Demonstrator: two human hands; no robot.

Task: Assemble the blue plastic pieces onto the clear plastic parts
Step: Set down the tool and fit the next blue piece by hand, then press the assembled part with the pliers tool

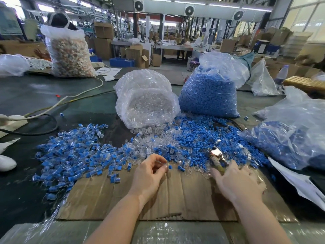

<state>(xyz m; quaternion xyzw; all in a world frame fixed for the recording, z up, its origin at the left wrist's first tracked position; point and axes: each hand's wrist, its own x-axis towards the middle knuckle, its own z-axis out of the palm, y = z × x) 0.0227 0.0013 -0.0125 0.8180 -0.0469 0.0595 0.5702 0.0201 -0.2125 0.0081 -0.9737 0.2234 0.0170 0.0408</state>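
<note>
We see a clear part [162, 162] pinched between thumb and fingers of the left hand [149, 170], over the cardboard [123, 196]. One blue piece [170, 167] lies just beside those fingertips at 3 o'clock. The right hand [235, 180] is closed around a metal tool [217, 155], over the loose blue pile [202, 138]. Assembled parts [73, 155] lie at 9 o'clock. At 12 o'clock stand a bag of clear parts [146, 101] and a blue bag [209, 92].

Bare cardboard [175, 196] lies open; heaped blue pieces [202, 138] and 2 bags [146, 101] crowd beyond.
</note>
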